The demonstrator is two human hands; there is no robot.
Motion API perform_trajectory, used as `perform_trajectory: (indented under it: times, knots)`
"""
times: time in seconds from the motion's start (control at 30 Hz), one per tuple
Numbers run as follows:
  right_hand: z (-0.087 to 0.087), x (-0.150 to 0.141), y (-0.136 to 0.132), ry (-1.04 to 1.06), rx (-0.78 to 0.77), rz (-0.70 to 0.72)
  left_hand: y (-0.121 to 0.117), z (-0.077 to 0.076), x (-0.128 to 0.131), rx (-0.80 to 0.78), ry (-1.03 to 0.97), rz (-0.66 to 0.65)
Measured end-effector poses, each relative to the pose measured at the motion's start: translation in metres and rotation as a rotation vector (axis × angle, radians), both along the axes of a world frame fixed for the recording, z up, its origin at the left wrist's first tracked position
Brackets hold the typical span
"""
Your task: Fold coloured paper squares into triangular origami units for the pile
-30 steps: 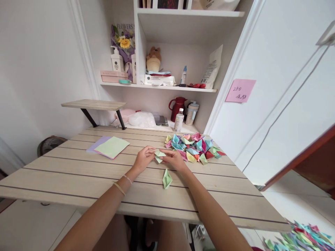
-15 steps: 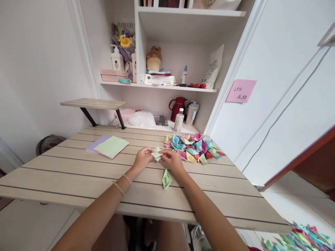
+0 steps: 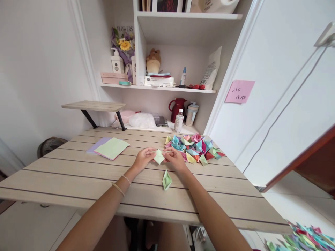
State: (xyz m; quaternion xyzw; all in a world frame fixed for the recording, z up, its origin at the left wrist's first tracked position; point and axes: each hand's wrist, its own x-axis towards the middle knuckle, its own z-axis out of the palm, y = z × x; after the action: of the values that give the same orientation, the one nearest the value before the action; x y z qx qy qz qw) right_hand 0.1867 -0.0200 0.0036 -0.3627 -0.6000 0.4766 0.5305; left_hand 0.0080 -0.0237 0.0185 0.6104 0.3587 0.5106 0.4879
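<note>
A pale green folded paper (image 3: pixel 159 157), diamond-shaped, is held just above the table between my two hands. My left hand (image 3: pixel 143 157) pinches its left corner. On the opposite side, the fingers of my right hand (image 3: pixel 174 157) are closed on the right corner. Nearer to me on the tabletop lies a green folded paper boat (image 3: pixel 166 180), touched by neither hand. Beyond my right hand is a heap of colourful folded paper boats (image 3: pixel 193 148).
Flat paper sheets (image 3: pixel 112 148) lie at the left of the slatted table (image 3: pixel 99 181). A raised wooden stand (image 3: pixel 94 106) is behind them. A clear bottle (image 3: pixel 178 121) and a red jug (image 3: pixel 177 109) stand at the back. More folded papers (image 3: pixel 309 238) are on the floor at right.
The folded paper in my hands now shows a flatter diamond face and sits slightly lower. Both hands have shifted a little to the right. The boat on the table has stayed put.
</note>
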Motion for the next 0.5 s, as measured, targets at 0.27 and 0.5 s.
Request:
perform_trajectory:
  times: [0.27, 0.5]
  knots:
    - [0.003, -0.002, -0.008, -0.295, 0.252, -0.109, -0.003, -0.004, 0.003, 0.01, -0.034, -0.012]
    - [0.01, -0.006, -0.017, -0.286, 0.312, -0.119, 0.0, -0.008, 0.001, 0.108, 0.15, 0.05]
